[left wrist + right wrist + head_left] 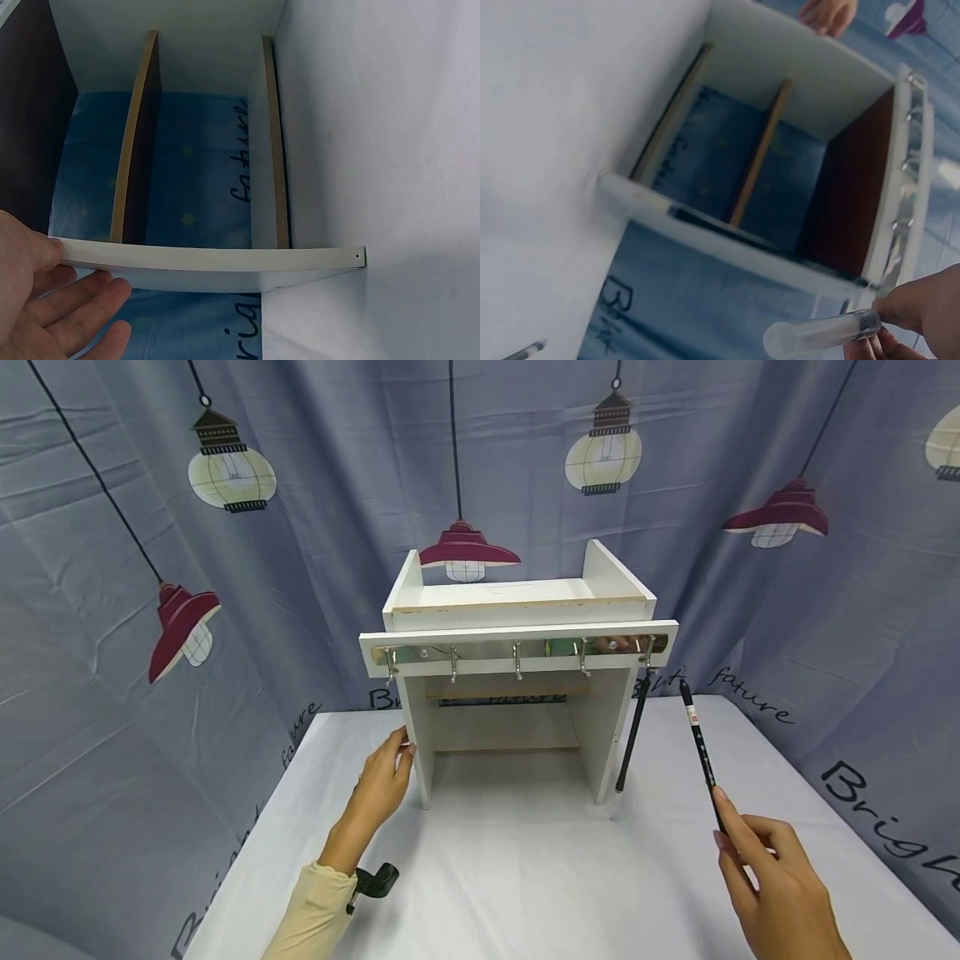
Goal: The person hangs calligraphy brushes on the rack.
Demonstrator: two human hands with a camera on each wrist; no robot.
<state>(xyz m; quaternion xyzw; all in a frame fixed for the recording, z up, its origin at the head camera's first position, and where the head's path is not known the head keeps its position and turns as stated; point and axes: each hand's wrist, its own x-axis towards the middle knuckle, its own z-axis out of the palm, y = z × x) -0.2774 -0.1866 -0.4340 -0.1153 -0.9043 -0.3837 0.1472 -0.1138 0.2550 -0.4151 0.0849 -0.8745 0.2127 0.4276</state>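
Note:
A white wooden shelf unit (517, 610) stands on the table with a row of metal hooks along its upper front. My left hand (381, 783) is at its left side panel (217, 259), thumb touching the front edge, fingers loosely bent along the outer face. Off the unit's right side, my right hand (780, 881) pinches the lower part of a black calligraphy brush (701, 747), handle end up and tilted toward the hooks. Its translucent cap (817, 334) points down. A second black brush (636, 731) hangs from the rightmost hook (649, 652).
The white tablecloth (517, 877) spreads in front of the unit. A patterned blue-grey curtain (322, 527) hangs behind and on both sides. The tip of a slender object (526, 351) shows at the lower left of the right wrist view, its kind unclear.

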